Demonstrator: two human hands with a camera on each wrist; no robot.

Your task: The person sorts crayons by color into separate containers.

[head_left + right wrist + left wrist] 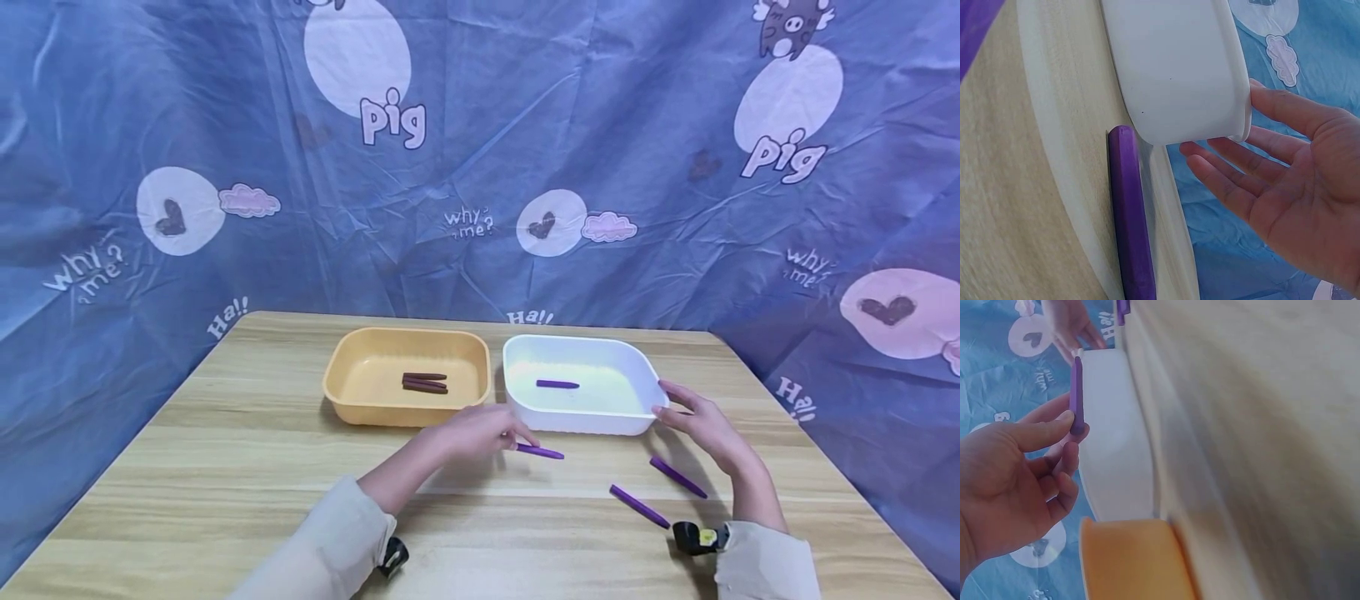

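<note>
My left hand (480, 429) pinches a purple crayon (1077, 394) between thumb and fingers, in front of the white box (577, 422). The crayon's tapered tip points away from the hand. At the box's right end is my right hand (701, 425), its thumb at the rim and its fairly straight fingers along the end wall. Inside the white box lies one purple crayon (557, 384). Two more lie on the table: one purple crayon (678, 477) near the right hand, another purple crayon (639, 506) closer to the front.
Left of the white box stands a yellow-orange box (360, 414) with several dark brown crayons (425, 386) in it. Both boxes are on a wooden table (187, 483). Behind the table hangs a blue printed cloth (465, 167).
</note>
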